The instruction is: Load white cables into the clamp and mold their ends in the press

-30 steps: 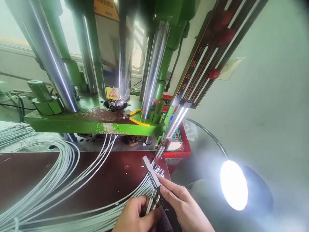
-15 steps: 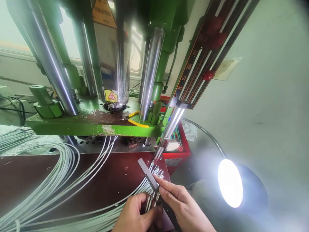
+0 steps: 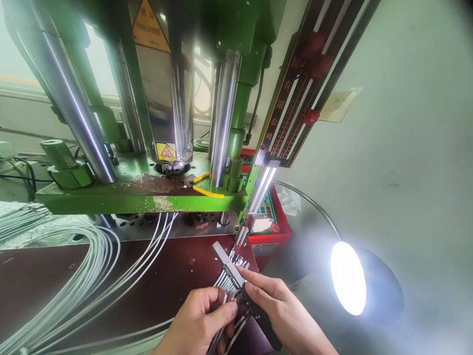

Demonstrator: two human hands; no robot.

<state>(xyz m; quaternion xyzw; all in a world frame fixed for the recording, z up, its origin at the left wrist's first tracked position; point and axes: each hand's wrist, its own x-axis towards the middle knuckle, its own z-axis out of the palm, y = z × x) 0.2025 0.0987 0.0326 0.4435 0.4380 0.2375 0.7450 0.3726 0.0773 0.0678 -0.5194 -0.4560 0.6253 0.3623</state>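
Note:
My left hand [image 3: 201,320] pinches the ends of several thin white cables [image 3: 225,325] between thumb and fingers, just below a narrow metal fixture bar [image 3: 226,262]. My right hand [image 3: 284,315] grips that bar from the right, fingers laid along it. The bar lies slanted on the dark red worktable [image 3: 148,276], and a row of cable ends with metal plug tips [image 3: 240,261] sits across it. Both hands touch each other at the bar near the table's right front corner.
A green vertical press [image 3: 148,187] with chrome columns [image 3: 221,113] stands behind the table. Yellow-handled pliers [image 3: 203,185] lie on its platen. A large bundle of white cables [image 3: 74,276] loops over the table's left. A gooseneck lamp [image 3: 347,278] glares at right; a red control box [image 3: 269,222] sits beyond.
My left hand has pulled the cable ends up off the table and closer to the bar. The loose cables in front of the bar have been gathered. The view tilted slightly down.

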